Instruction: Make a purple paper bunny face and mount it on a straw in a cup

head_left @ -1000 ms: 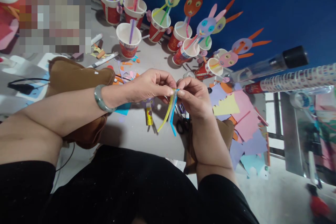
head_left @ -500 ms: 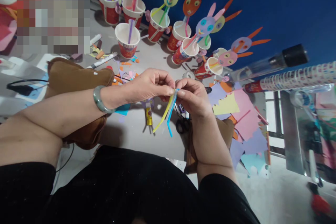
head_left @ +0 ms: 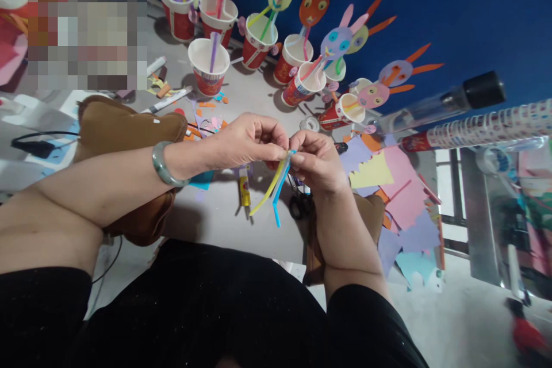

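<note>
Above the near part of the table, my left hand (head_left: 254, 141) pinches the top ends of a small bunch of straws between thumb and fingers. Opposite it, my right hand (head_left: 318, 162) closes on the same ends, fingertips almost meeting the left ones. From the pinch hang a yellow straw (head_left: 266, 191) and a blue straw (head_left: 276, 210) bent near its lower end, with a pale strip between them. What binds the tops, if anything, is hidden by the fingers. Below the right hand lie black-handled scissors (head_left: 301, 207), partly covered. A yellow glue stick (head_left: 245, 190) is under the left hand.
Paper cups with straw-mounted paper rabbit faces line the back; a nearer cup (head_left: 209, 72) holds a purple straw. Coloured paper sheets (head_left: 403, 184) lie right, beside a long stack of cups (head_left: 483, 126). A tape roll (head_left: 309, 124) sits beyond my hands. A brown cushion (head_left: 125, 123) is left.
Both hands keep their pinch on the straws. The hanging ends have swung very slightly to the left.
</note>
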The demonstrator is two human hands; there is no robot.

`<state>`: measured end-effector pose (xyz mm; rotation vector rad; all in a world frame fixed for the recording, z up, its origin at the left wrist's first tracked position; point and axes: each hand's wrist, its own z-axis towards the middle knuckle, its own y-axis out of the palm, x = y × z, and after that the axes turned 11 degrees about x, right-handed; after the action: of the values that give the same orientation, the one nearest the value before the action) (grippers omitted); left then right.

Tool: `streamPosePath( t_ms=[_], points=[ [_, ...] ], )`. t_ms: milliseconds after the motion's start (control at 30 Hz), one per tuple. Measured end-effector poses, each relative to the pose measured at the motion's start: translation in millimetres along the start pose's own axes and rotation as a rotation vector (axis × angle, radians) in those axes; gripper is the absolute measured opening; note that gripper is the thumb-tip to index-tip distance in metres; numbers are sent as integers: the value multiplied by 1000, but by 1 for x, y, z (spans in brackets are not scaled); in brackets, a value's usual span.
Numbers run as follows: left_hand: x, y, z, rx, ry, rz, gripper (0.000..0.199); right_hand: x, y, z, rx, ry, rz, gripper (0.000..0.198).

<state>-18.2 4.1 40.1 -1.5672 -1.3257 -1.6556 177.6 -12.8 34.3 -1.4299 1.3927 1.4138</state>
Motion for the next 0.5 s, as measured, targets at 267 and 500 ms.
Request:
streamPosePath(
  t_ms=[267,500],
  points=[
    [-1,1,1,-1,29,15,13,2,8,-3,51,-53,-35,50],
    [0,4,3,135,33,59,18,10,4,4,168,-184,-102,46]
  ],
)
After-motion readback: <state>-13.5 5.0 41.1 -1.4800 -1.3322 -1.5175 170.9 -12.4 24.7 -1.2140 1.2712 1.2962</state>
